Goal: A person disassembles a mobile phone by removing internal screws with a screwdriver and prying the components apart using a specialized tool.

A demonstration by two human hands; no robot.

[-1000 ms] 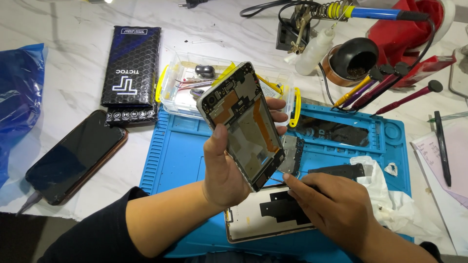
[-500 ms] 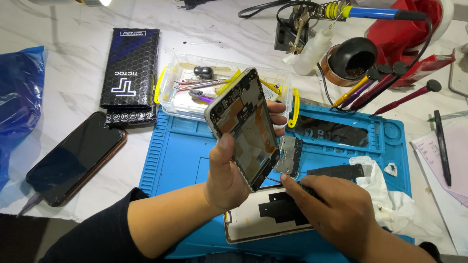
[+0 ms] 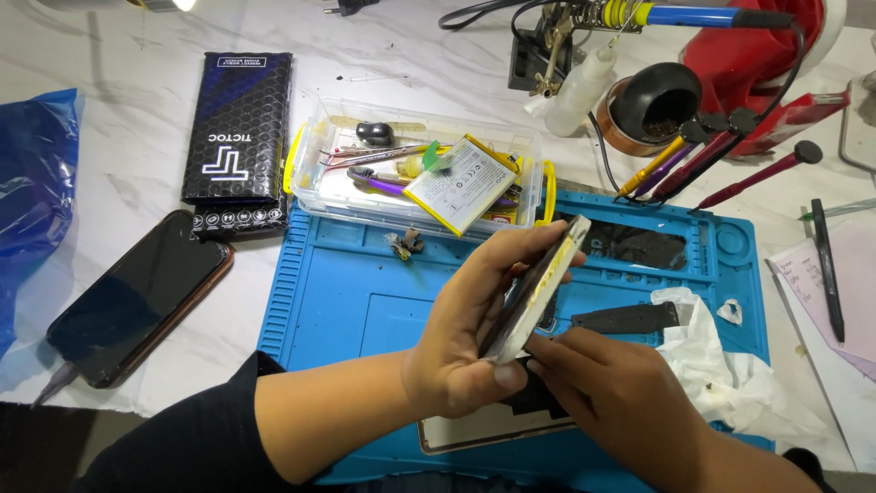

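Phone-repair workbench (soldering iron (image 3: pixel 693 15), blue mat (image 3: pixel 356 301))

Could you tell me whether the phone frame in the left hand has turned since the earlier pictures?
Yes. The phone frame has turned edge-on and dropped lower, clear of the plastic box it overlapped before.
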